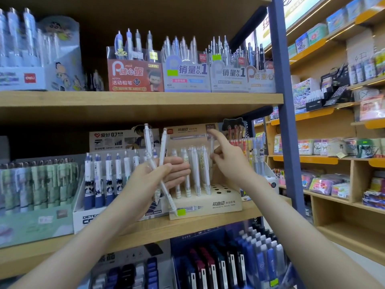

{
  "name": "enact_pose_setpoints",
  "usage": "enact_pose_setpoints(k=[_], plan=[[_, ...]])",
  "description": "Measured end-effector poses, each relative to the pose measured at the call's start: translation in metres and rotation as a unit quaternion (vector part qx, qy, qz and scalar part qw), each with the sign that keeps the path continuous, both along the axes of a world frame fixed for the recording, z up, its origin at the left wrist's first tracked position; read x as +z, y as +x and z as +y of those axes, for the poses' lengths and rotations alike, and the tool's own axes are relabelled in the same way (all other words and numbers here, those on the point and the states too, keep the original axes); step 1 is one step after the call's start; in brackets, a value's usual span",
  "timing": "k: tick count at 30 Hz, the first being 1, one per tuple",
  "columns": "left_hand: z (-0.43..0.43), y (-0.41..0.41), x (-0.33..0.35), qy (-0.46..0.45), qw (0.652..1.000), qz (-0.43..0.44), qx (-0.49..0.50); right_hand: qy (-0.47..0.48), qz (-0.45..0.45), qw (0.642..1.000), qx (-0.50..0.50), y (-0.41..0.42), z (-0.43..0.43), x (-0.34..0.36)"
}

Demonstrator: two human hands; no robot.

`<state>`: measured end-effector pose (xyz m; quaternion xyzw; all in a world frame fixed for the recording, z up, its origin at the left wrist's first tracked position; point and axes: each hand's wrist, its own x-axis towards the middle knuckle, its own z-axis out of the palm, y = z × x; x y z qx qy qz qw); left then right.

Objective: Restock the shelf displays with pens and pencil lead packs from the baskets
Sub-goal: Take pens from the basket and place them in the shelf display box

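Observation:
My left hand (158, 176) grips two white mechanical pencils (155, 161), crossed, in front of the middle shelf. My right hand (227, 155) pinches the upper part of one white pencil (211, 151) that stands at the right end of the row in the tan display stand (208, 203); its index finger points up and left. Several white pencils (194, 170) stand upright in the stand's holes. Several holes on its right side are open.
A blue-and-white pen box (98, 180) stands left of the stand, a green pen box (35, 184) further left. Pen boxes line the upper shelf (145, 99) and the lower one. A blue upright post (287, 105) bounds the shelf on the right.

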<state>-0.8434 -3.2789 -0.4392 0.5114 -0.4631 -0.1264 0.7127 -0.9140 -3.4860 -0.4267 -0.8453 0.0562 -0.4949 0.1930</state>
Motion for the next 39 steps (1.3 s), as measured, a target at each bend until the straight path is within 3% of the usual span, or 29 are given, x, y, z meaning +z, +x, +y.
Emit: enact_pose_setpoints(k=[5, 11, 18, 29, 32, 35, 37, 39], plan=[[-0.002, -0.003, 0.0, 0.005, 1.0, -0.005, -0.001, -0.029, 0.036, 0.999, -0.015, 0.002, -0.001, -0.004], [-0.001, -0.003, 0.001, 0.004, 1.0, 0.0, -0.004, -0.075, 0.018, 0.997, -0.02, 0.002, -0.001, -0.004], [-0.002, -0.004, 0.003, 0.006, 1.0, -0.011, 0.0, 0.025, 0.003, 1.0, -0.004, 0.011, -0.006, 0.011], [-0.006, -0.007, 0.001, 0.017, 1.0, -0.014, -0.001, -0.036, 0.104, 0.994, -0.019, 0.013, -0.009, 0.012], [-0.006, -0.012, 0.0, 0.041, 0.999, -0.015, -0.022, -0.023, 0.05, 0.998, -0.033, 0.002, -0.001, 0.012], [-0.007, -0.019, 0.0, 0.069, 0.996, -0.029, -0.049, 0.056, -0.101, 0.991, 0.062, -0.024, 0.024, 0.014], [-0.01, -0.026, 0.0, 0.088, 0.993, -0.041, -0.068, 0.079, -0.069, 0.982, 0.156, -0.044, 0.046, 0.013], [-0.014, -0.032, -0.001, 0.105, 0.989, -0.061, -0.086, 0.085, 0.031, 0.975, 0.204, -0.056, 0.063, 0.007]])
